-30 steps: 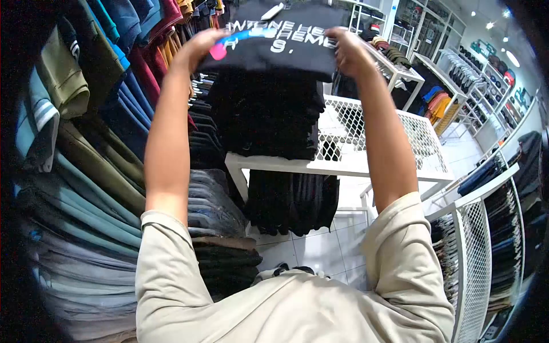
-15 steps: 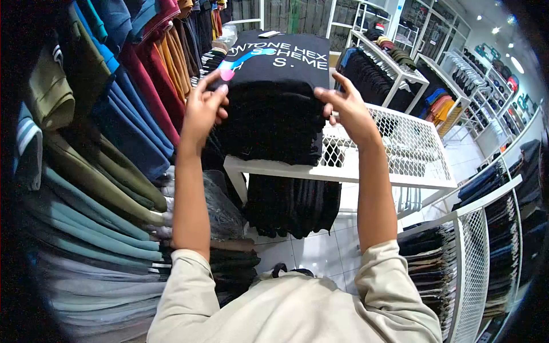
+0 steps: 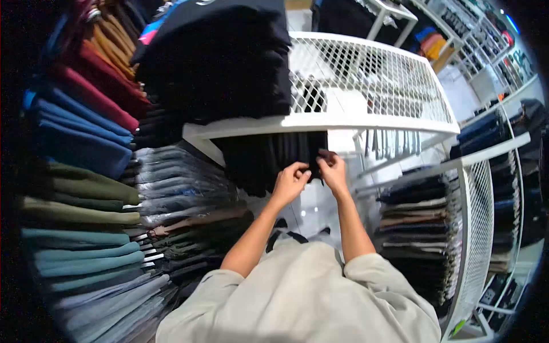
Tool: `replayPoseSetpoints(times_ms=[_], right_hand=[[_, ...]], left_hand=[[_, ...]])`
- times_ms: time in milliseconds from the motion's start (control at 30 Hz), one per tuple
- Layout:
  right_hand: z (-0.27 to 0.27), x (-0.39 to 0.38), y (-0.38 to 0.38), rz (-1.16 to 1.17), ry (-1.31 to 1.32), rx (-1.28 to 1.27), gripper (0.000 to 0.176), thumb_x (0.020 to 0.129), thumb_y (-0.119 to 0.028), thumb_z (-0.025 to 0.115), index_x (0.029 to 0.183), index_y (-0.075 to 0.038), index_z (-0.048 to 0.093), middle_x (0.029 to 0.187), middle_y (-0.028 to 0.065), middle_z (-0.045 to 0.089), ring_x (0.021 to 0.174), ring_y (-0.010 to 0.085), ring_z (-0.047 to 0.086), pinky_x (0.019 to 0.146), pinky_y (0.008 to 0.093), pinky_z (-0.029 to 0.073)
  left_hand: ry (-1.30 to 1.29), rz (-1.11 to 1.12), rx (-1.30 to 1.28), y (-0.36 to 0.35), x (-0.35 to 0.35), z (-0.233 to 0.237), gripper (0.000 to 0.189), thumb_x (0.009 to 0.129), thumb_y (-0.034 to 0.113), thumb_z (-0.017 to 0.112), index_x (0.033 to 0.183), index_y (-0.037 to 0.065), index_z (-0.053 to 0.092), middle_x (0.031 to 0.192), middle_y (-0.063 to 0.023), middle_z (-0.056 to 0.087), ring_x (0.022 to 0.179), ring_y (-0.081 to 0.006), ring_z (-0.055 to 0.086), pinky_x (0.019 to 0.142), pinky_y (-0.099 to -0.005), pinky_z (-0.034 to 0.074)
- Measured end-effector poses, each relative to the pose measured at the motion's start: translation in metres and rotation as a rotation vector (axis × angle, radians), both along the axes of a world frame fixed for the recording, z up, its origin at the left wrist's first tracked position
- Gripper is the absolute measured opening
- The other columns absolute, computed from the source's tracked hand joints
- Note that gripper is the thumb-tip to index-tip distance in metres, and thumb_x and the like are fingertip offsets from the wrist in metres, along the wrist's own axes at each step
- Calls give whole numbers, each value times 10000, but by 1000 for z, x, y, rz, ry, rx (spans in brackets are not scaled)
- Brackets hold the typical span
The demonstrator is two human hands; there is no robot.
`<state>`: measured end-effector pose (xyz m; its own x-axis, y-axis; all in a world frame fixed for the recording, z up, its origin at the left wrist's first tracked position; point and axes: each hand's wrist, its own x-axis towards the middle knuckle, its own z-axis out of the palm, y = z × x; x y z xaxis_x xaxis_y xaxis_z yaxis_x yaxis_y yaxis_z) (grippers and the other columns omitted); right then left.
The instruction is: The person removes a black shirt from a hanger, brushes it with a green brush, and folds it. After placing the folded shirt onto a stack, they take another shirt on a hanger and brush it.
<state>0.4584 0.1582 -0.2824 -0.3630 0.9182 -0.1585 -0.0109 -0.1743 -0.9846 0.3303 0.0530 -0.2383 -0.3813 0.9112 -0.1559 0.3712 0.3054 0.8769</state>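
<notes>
Black garments [image 3: 251, 157] hang in a row beneath a white mesh-topped rack. My left hand [image 3: 293, 182] is at their front edge, fingers curled and pinching dark cloth. Close beside it on the right, my right hand [image 3: 333, 171] has its thumb and fingers closed on the edge of the rightmost black garment. Blur and the dark fabric hide exactly where the fingertips grip. Above both hands, a tall stack of folded black shirts [image 3: 229, 63] rests on the rack, the top one's print mostly out of view.
The white mesh rack [image 3: 366, 121] spans the area just beyond my hands. Folded coloured clothes [image 3: 86, 143] and plastic-wrapped garments [image 3: 183, 186] line the left. Another white rack [image 3: 474, 228] with hanging clothes stands at the right. Pale tiled floor [image 3: 309, 214] shows below my hands.
Both hands have left the sides of the printed black shirt on the stack and dropped to the hanging garments below. They are closer together, and the view has tilted down.
</notes>
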Motion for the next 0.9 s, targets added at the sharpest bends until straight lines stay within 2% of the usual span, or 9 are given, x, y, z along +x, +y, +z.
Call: replayPoseSetpoints(times_ms=[100, 200, 400, 467, 533, 567, 667, 700, 900], right_hand=[[-67, -10, 10, -185, -64, 92, 282, 914, -152, 706, 1139, 16, 686, 845, 107, 694, 785, 177, 654, 722, 320, 528], [-118, -19, 24, -262, -313, 481, 348, 886, -207, 703, 1175, -18, 663, 1091, 211, 643, 1044, 372, 632, 919, 455, 509], [-121, -35, 46, -454, -418, 587, 527, 879, -230, 704, 1328, -4, 544, 1235, 266, 587, 1146, 433, 574, 983, 482, 487], [-131, -39, 54, -451, -382, 609, 538, 881, -233, 728, 1328, 0, 541, 1175, 251, 631, 1096, 423, 601, 947, 481, 492], [-133, -40, 62, -203, -329, 413, 580, 890, -191, 670, 1388, 21, 463, 1134, 296, 623, 1072, 479, 600, 972, 506, 483], [-134, -41, 64, -249, -356, 573, 554, 895, -175, 645, 1372, 29, 450, 1078, 304, 641, 1029, 501, 610, 934, 526, 492], [-137, -35, 71, -146, -440, 520, 460, 901, -152, 608, 1303, 29, 479, 1060, 310, 645, 1012, 509, 615, 875, 542, 506], [-130, -35, 63, -321, -406, 623, 341, 920, -176, 596, 1184, 25, 517, 1017, 327, 651, 985, 499, 627, 856, 554, 491], [-96, 6, 31, -364, -435, 498, 268, 913, -164, 611, 1092, 30, 564, 893, 290, 675, 859, 513, 644, 764, 552, 503]], left_hand=[[170, 2, -36, 26, 3, -49, 345, 957, 183, 661, 1279, 59, 659, 802, -108, 708, 695, -191, 699, 656, -345, 550], [263, -11, -46, 46, 4, -60, 405, 974, 184, 619, 1372, 120, 578, 1026, -159, 708, 909, -278, 703, 834, -399, 547], [335, -12, -6, 71, -2, -91, 409, 990, 126, 576, 1398, 142, 551, 1162, -151, 684, 987, -295, 691, 905, -402, 543], [443, -44, 39, 73, -5, -102, 410, 997, 85, 539, 1404, 137, 546, 1168, -155, 684, 995, -289, 692, 927, -400, 540], [429, -40, 30, 74, -7, -106, 410, 1000, 74, 526, 1405, 135, 547, 1178, -157, 684, 1002, -283, 693, 928, -394, 541], [412, -32, 20, 73, -7, -108, 410, 1002, 64, 513, 1405, 133, 547, 1187, -159, 683, 1009, -276, 694, 930, -388, 542], [335, -33, 52, 64, -8, -112, 417, 1002, 57, 513, 1408, 142, 548, 1186, -156, 683, 1010, -264, 697, 932, -383, 543], [339, -25, 60, 61, -8, -117, 427, 1001, 47, 514, 1413, 151, 547, 1171, -153, 684, 994, -255, 699, 926, -381, 543], [271, -39, 7, 49, 10, -100, 436, 1000, 61, 513, 1424, 158, 543, 1199, -151, 691, 994, -253, 709, 916, -379, 541]])
